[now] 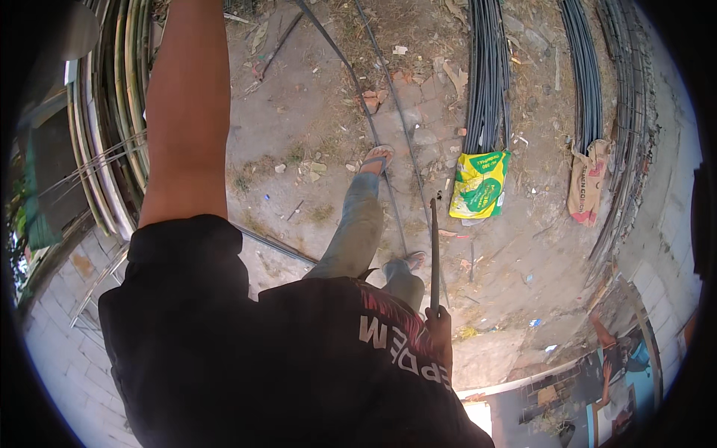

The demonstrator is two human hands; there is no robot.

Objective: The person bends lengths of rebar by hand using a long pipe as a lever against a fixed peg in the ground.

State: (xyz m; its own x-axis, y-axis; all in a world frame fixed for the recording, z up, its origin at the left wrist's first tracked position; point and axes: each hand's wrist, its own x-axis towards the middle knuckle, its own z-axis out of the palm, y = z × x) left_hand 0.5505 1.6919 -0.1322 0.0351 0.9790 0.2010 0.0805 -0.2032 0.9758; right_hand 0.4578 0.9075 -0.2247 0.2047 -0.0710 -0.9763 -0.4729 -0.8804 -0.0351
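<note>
My right hand [441, 333] is closed around the lower end of a dark, slender metal bar [435, 257], which stands out from my side and narrows to a tip. My left arm [187, 112] stretches across the upper left and leaves the picture at the top edge, so the left hand is out of sight. Two long dark rods [391, 101] run over the dirt ground, passing close by my sandalled foot [378, 158].
Bundles of steel bars [489, 82] lie at right; a yellow-green sack [478, 187] and a brown sack [587, 187] cover two bundle ends. Bamboo poles [123, 112] line the left. Broken bricks [371, 101] litter the ground. Another person [609, 355] is at lower right.
</note>
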